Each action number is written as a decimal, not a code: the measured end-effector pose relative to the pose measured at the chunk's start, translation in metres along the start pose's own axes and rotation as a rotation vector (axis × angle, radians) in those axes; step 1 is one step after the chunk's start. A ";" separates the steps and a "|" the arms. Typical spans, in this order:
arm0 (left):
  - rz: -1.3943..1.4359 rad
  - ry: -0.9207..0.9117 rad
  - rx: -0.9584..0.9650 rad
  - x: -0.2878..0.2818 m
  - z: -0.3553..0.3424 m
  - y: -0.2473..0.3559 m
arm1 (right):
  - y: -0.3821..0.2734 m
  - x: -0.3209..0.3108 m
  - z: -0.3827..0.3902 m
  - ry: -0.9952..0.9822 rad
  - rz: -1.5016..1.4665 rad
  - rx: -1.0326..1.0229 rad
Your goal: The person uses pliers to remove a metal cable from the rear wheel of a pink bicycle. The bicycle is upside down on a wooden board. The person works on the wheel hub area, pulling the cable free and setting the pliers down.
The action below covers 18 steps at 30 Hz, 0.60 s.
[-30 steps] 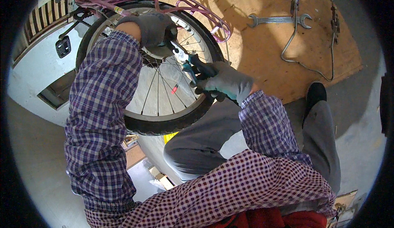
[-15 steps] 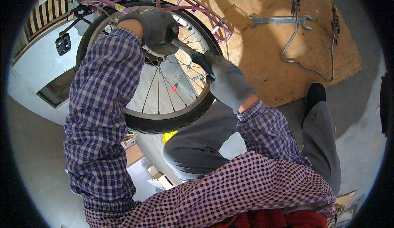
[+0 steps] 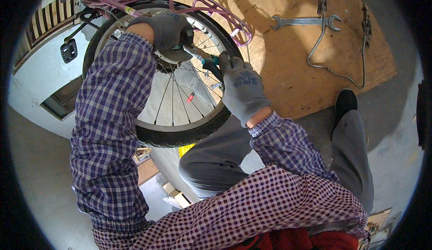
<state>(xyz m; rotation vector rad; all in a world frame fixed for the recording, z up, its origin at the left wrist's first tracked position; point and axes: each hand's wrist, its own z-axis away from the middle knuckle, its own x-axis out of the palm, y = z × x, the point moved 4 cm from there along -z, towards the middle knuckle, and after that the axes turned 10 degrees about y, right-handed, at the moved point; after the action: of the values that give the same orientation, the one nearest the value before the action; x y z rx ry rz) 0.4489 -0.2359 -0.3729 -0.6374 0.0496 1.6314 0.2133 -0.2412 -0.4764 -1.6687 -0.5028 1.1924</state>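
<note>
My left hand (image 3: 171,30), in a grey glove, is curled at the hub of a spoked bicycle wheel (image 3: 189,135) with a black tyre. What its fingers hold is hidden behind the hand. Just below it shows the round metal drum (image 3: 177,55) at the hub. My right hand (image 3: 243,85), also gloved, is closed around the handles of pliers (image 3: 209,63) with teal and black grips. Their metal jaws reach left to the fingers of my left hand. Whether the jaws bite on anything cannot be made out.
The wheel belongs to a bicycle with a pink rear rack (image 3: 211,8) and a black pedal (image 3: 69,51). On the wooden board (image 3: 288,79) lie an open-ended wrench (image 3: 303,21) and brake cables (image 3: 315,61). A small red object (image 3: 191,98) shows beyond the spokes.
My right hand and the pliers have moved left toward the hub, with the hand turning and the grips appearing more spread. My left hand has shifted slightly left.
</note>
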 end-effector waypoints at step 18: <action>-0.003 0.079 0.031 -0.002 0.000 0.001 | 0.032 0.015 0.003 -0.769 -1.127 0.527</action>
<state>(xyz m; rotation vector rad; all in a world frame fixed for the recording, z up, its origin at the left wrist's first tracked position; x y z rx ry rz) 0.4474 -0.2379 -0.3724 -0.6777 0.1315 1.5997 0.2110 -0.2422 -0.5118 -0.2529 -1.2478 0.8946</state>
